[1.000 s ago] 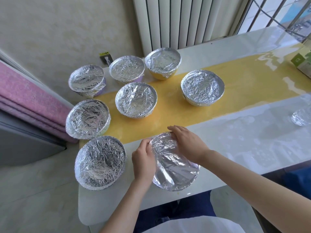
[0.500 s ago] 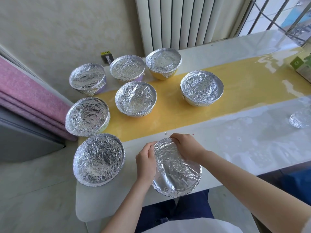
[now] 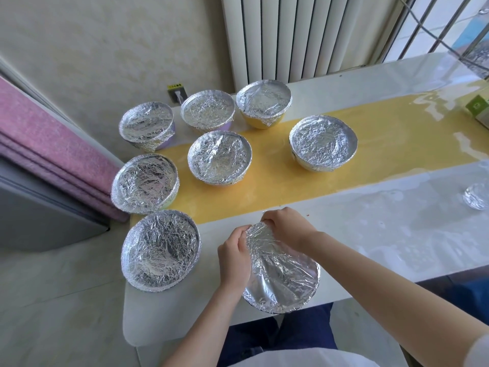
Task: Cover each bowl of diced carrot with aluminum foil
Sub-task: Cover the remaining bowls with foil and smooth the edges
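Note:
A foil-covered bowl (image 3: 281, 276) stands at the table's near edge, right in front of me. My left hand (image 3: 234, 256) curls around its left rim and pinches the foil there. At the far rim my right hand (image 3: 287, 226) has its fingers curled down over the foil edge. Several other bowls sit capped in crinkled foil: one at the near left (image 3: 160, 250), one behind it (image 3: 144, 184), one in the middle (image 3: 219, 157), one to the right (image 3: 322, 143), and three along the back (image 3: 207, 111). No carrot shows anywhere.
The white table (image 3: 383, 234) has a yellow band (image 3: 370, 144) running across it. A crumpled piece of foil (image 3: 477, 196) lies at the right edge and a green box (image 3: 479, 107) at the far right. A radiator stands behind, a pink cushion to the left.
Both hands have slid along the foil toward the bowl's far-left rim and curled tighter, with the fingers pressing the foil edge down. The other bowls have stayed put.

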Demonstrator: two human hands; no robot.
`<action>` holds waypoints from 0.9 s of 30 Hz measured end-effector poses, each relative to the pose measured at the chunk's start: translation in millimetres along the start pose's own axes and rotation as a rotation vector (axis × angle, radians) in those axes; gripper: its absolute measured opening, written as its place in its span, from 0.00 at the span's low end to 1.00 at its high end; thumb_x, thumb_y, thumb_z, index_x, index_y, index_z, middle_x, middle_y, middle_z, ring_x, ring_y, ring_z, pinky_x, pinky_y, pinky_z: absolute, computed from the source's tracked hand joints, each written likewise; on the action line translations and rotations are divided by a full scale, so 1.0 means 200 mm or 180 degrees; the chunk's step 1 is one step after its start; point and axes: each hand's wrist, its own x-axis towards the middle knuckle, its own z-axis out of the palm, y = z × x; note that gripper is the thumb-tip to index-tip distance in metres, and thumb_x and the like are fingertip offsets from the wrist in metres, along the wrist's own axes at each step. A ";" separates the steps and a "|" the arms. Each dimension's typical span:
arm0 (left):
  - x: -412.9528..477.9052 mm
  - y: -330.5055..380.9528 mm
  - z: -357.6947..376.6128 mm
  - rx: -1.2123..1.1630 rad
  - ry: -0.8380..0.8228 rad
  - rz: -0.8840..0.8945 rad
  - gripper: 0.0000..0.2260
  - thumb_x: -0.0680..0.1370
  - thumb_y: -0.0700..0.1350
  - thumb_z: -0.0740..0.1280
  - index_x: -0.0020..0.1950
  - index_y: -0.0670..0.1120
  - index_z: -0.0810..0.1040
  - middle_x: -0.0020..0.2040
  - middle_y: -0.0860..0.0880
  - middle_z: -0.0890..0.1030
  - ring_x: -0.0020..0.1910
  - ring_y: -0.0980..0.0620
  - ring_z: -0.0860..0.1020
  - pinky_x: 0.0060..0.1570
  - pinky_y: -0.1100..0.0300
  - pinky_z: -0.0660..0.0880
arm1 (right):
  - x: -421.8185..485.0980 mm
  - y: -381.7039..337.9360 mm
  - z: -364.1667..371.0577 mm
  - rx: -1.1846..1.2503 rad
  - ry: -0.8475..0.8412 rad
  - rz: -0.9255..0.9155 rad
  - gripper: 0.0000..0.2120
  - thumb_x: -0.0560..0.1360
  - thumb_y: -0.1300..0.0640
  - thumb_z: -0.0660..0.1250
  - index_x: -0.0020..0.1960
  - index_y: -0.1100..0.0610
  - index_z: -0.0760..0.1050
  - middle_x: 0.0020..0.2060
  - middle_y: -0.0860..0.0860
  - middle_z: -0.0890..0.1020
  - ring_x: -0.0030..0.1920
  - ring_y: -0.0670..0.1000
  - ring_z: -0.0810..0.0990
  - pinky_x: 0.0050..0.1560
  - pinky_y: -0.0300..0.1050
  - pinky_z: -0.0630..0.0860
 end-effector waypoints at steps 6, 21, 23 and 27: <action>0.00 0.00 0.01 0.0081 0.0047 -0.0022 0.14 0.80 0.37 0.56 0.57 0.46 0.80 0.36 0.41 0.81 0.25 0.52 0.71 0.34 0.60 0.69 | 0.03 -0.05 -0.05 -0.0025 -0.0470 -0.0095 0.09 0.77 0.66 0.55 0.44 0.63 0.74 0.36 0.58 0.77 0.36 0.56 0.70 0.36 0.46 0.65; 0.00 0.00 0.01 0.0191 0.0093 0.0067 0.13 0.80 0.36 0.57 0.58 0.44 0.79 0.45 0.42 0.83 0.44 0.43 0.79 0.39 0.69 0.67 | 0.04 -0.01 -0.02 0.0321 -0.0360 -0.0213 0.12 0.79 0.63 0.55 0.54 0.63 0.77 0.46 0.59 0.82 0.48 0.60 0.77 0.50 0.51 0.72; 0.00 -0.01 0.01 0.0184 0.0109 0.0036 0.14 0.80 0.36 0.57 0.58 0.44 0.79 0.47 0.43 0.83 0.45 0.43 0.79 0.39 0.69 0.67 | 0.03 -0.02 -0.01 0.0255 -0.0281 -0.0197 0.11 0.78 0.64 0.56 0.52 0.63 0.76 0.43 0.60 0.81 0.45 0.61 0.77 0.46 0.51 0.71; 0.00 -0.01 0.01 0.0175 0.0080 0.0041 0.13 0.81 0.37 0.57 0.59 0.45 0.78 0.44 0.45 0.83 0.40 0.47 0.79 0.39 0.67 0.69 | 0.02 -0.02 0.00 0.0169 -0.0375 -0.0168 0.11 0.79 0.63 0.54 0.53 0.61 0.75 0.44 0.58 0.81 0.46 0.60 0.78 0.47 0.52 0.74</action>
